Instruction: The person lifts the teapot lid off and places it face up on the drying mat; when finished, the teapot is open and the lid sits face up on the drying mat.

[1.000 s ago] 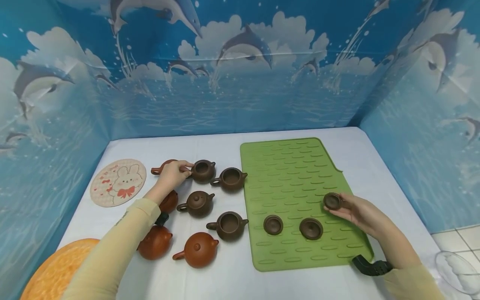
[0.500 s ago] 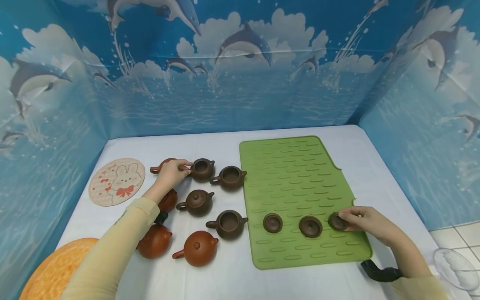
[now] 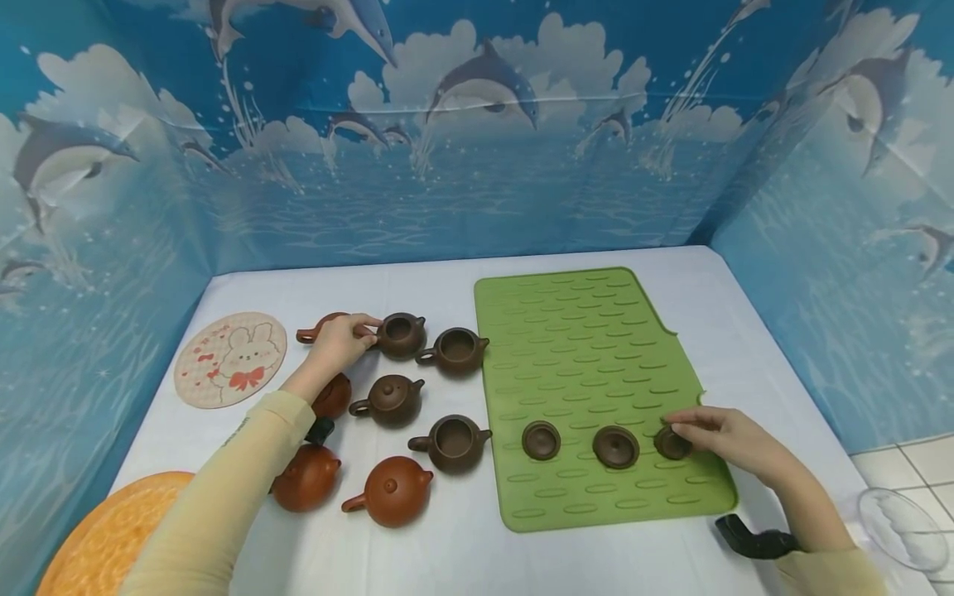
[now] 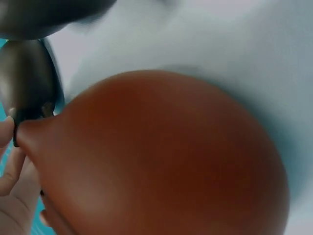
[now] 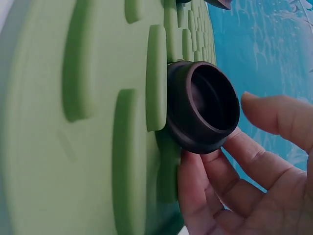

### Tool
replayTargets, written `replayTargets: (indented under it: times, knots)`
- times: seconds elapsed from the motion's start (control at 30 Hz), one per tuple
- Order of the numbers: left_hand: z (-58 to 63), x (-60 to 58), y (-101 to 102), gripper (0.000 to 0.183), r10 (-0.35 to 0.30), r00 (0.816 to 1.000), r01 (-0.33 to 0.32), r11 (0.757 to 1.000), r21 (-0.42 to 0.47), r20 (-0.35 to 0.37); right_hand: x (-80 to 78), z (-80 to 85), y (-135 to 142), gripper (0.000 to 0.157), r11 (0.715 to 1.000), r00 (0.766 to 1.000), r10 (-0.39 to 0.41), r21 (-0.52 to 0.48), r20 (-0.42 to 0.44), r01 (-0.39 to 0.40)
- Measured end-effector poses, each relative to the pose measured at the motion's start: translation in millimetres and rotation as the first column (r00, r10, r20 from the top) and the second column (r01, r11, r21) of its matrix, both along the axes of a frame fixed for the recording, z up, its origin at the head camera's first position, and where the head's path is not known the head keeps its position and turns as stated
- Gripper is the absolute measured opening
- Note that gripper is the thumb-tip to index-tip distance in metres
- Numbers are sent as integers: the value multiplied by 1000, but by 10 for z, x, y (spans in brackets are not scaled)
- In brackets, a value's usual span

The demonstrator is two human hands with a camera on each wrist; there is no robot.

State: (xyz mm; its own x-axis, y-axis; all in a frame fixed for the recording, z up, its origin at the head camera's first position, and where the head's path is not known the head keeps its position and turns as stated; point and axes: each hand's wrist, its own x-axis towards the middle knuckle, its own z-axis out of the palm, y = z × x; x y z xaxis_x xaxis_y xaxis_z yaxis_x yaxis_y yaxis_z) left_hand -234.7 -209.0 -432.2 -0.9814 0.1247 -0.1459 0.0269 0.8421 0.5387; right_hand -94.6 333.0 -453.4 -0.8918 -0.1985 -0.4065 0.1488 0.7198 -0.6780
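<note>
On the left, my left hand [image 3: 340, 343] pinches the handle of a lidless dark brown teapot [image 3: 402, 338]; part of a reddish teapot [image 3: 319, 329] is hidden behind this hand. In the left wrist view the fingertips meet at the dark handle, past a large reddish-brown teapot [image 4: 161, 152]. My right hand [image 3: 726, 439] is at a small dark lid [image 5: 212, 100] on the green mat [image 3: 566, 348]. That lid lies hollow side up; the fingers touch its edge while the thumb [image 5: 274, 112] stands just off its rim. Two more upturned lids, one round [image 3: 541, 440] and one wider [image 3: 616, 447], lie left of it.
Two other lidless dark teapots [image 3: 456, 352] stand by the mat's left edge, near a lidded dark one [image 3: 392, 401]. Reddish teapots, including a lidded one [image 3: 395, 492], stand nearer the front. A rabbit coaster [image 3: 231, 360] and an orange round mat [image 3: 112, 538] lie left.
My right hand has brought the third lid down and toward me onto the mat, in line with the other two. The left hand keeps its place at the teapot handle.
</note>
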Motion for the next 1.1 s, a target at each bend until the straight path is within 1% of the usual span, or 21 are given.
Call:
replayTargets:
  times: [0.13, 0.27, 0.33, 0.43, 0.53, 0.63, 0.73, 0.8, 0.9, 1.03, 1.1]
  knots:
    - [76, 23, 9, 35, -7, 1000, 7, 1000, 0, -22, -28, 21, -31, 45, 996, 996, 13, 91, -90, -4]
    - [225, 85, 43, 37, -15, 998, 16, 1000, 27, -61, -95, 80, -128, 45, 996, 985, 19, 94, -170, -3]
    - [317, 147, 61, 36, -31, 996, 35, 998, 53, -79, -162, 133, -232, 45, 997, 977, 31, 76, -213, -15]
    - [435, 280, 75, 34, -77, 993, 87, 990, 107, -93, -299, 228, -455, 44, 998, 966, 50, 41, -253, -41]
    - [506, 430, 76, 31, -129, 985, 146, 978, 150, -115, -443, 317, -719, 44, 997, 959, 80, 13, -270, -80]
    - [527, 560, 56, 29, -164, 976, 187, 969, 161, -143, -574, 392, -999, 40, 988, 949, 135, -40, -286, -152]
    - [515, 657, 0, 28, -177, 973, 201, 964, 171, -150, -695, 469, -1315, 36, 970, 940, 181, -105, -288, -219]
    - [501, 707, -49, 27, -174, 976, 197, 961, 194, -129, -774, 516, -1543, 34, 953, 935, 209, -156, -287, -261]
    - [481, 768, -127, 27, -174, 982, 186, 960, 210, -74, -888, 554, -1880, 32, 923, 926, 244, -223, -286, -313]
    - [471, 825, -204, 28, -187, 982, 188, 965, 185, -22, -1023, 556, -2280, 28, 883, 914, 286, -291, -289, -368]
    - [468, 839, -227, 27, -198, 980, 196, 964, 182, -7, -1074, 566, -2460, 27, 869, 909, 305, -307, -284, -388]
